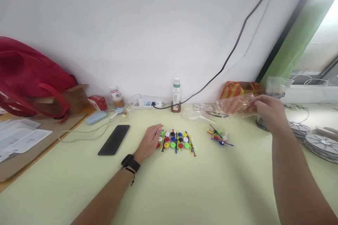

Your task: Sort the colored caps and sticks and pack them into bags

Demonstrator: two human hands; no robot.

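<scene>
My left hand lies on the table with its fingers stretched out, touching the left edge of a group of small round pieces with coloured caps. Between these pieces lie thin plastic arrows in blue, yellow, red, green and black. To the right sits a smaller loose pile of arrows and round pieces. Raised above the table at the right, my right hand pinches the edge of a clear plastic bag, which hangs to the left of the fingers.
A black phone lies left of my left hand. Along the wall stand a brown bottle, a power strip and a striped bag. Stacked white discs are at the right. A red backpack rests at the left.
</scene>
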